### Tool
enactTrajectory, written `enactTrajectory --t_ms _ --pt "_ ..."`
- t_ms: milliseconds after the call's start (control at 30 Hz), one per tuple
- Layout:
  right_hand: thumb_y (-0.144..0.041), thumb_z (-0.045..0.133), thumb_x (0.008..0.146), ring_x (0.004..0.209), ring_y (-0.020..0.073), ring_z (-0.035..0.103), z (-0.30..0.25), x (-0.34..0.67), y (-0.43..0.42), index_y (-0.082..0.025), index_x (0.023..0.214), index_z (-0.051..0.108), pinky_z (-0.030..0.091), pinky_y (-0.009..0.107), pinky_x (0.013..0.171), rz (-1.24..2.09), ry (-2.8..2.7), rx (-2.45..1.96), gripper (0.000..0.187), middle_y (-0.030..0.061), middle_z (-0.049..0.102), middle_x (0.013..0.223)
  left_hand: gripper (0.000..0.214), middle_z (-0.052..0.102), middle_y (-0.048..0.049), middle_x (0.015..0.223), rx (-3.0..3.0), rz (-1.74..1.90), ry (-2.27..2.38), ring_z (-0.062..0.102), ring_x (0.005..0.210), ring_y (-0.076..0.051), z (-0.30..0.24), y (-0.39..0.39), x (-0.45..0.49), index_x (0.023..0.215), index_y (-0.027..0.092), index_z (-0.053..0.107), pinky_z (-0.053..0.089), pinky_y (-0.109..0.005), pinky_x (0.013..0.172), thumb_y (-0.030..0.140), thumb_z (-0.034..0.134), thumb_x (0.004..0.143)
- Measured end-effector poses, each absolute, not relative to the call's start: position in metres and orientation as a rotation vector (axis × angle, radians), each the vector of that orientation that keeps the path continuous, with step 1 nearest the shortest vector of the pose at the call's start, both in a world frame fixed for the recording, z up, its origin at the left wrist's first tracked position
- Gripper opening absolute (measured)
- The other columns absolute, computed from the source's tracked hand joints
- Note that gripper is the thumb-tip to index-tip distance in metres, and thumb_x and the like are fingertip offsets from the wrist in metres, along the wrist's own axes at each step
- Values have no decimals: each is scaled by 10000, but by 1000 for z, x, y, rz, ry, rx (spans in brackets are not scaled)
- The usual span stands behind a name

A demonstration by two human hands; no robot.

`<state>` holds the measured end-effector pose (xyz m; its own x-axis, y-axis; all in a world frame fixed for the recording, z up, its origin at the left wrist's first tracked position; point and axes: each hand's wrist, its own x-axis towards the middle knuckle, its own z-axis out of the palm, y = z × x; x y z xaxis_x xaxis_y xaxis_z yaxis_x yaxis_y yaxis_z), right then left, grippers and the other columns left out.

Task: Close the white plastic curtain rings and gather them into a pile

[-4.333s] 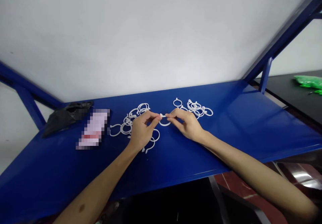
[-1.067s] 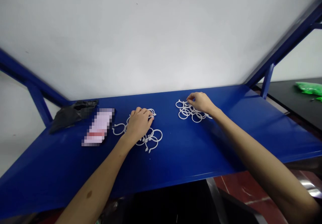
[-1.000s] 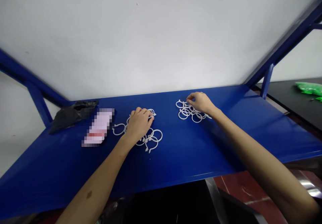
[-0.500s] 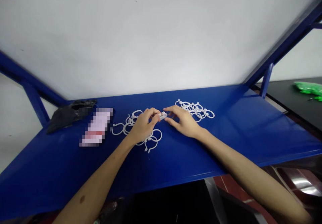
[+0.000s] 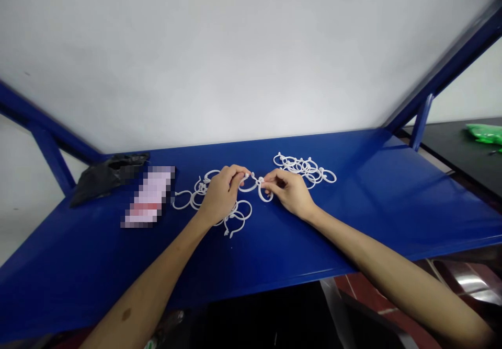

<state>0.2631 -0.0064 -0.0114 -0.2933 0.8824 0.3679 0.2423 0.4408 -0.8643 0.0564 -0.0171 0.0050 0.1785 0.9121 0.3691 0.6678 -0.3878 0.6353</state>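
Table (image 5: 298,249) in shiny blue stretches out in front of the person, its far edge running along a pale wall (image 5: 251,61) at twelve o'clock. Taking the gap between the two hands as the centre of the dial, I can see the left hand (image 5: 221,192) with thumb and forefinger pinched on a white ring (image 5: 248,190), at about its knobbed end. From three o'clock the right hand (image 5: 292,195) comes in, thumb and fingers pinching a second ring (image 5: 265,200), which hangs down at a slant. The two held rings meet in that gap; whether they are hooked together or only touching, I can't tell. Round the left hand, from nine o'clock down to seven, lies one heap of white rings (image 5: 202,188), partly hidden by the hand and wrist; the ring nearest me, at seven, has its ends apart. Another heap (image 5: 301,165) sits between two and three o'clock, just beyond the right hand, its rings overlapping. Further out at nine o'clock lies a pinkish oblong thing (image 5: 149,195), too blurred to make out, with a crumpled black bag (image 5: 102,181) just beside it. Well away, between two and three, something bright green (image 5: 486,134) rests on a black table (image 5: 443,135).
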Motion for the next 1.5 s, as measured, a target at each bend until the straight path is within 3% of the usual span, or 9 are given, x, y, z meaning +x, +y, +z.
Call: enactTrajectory --t_ms 100,233,367,533,667,867,1167,1367,1500 --pt "-326 713 889 622 117 598 -10 266 -5 -205 830 681 465 259 619 693 -1887 -1032 138 -8 703 738 266 706 -66 937 2462 1007 1579 593 903 -237 1 -16 54 1007 205 677 460 -388 840 221 411 1017" --pt "-273 667 920 666 126 597 -13 267 -6 -207 896 686 469 273 676 507 -1983 -1105 72 -1 693 779 236 728 -71 927 2669 842 1595 581 921 -265 -1 -18 58 996 209 712 438 -421 844 245 478 999" --pt "-262 610 948 714 140 613 -12 264 -12 -203 929 671 470 279 682 440 -1994 -1129 87 22 705 849 200 758 -28 914 2419 956 1521 610 888 -227 -1 -25 68 964 238 729 456 -402 858 318 546 982" --pt "-316 509 997 822 191 619 4 277 2 -214 892 696 485 332 765 285 -2123 -1087 237 58 710 882 191 758 10 787 2077 973 1521 637 869 -205 0 -25 68 909 251 710 479 -343 793 358 565 972" --pt "-341 570 943 935 268 577 11 299 46 -183 907 734 474 400 811 -19 -2091 -1480 230 122 687 957 201 751 4 773 2002 1053 1619 631 799 -198 7 -23 63 865 246 696 471 -338 741 365 565 961" --pt "-427 631 876 1009 293 553 5 304 84 -168 861 752 479 389 792 7 -2205 -1742 286 143 652 989 178 745 0 739 2035 1080 1597 630 795 -198 11 -25 64 842 251 696 479 -361 780 330 573 944" --pt "-213 667 780 874 259 579 2 299 95 -161 712 754 504 396 759 63 -2260 -1668 122 130 640 852 169 749 1 740 2052 1122 1566 632 782 -201 12 -24 64 846 257 697 488 -367 762 321 576 944" --pt "-229 642 849 875 246 587 3 304 90 -148 747 763 509 386 776 7 -2294 -1609 178 124 650 876 201 762 15 756 1980 1096 1532 653 725 -182 15 -25 65 834 261 693 487 -385 796 353 562 956" --pt "-267 660 885 936 278 597 10 306 82 -162 813 784 509 419 801 2 -2233 -1574 177 138 671 940 203 771 1 773 1875 1076 1499 643 660 -168 17 -26 66 882 254 707 487 -357 695 383 565 949"
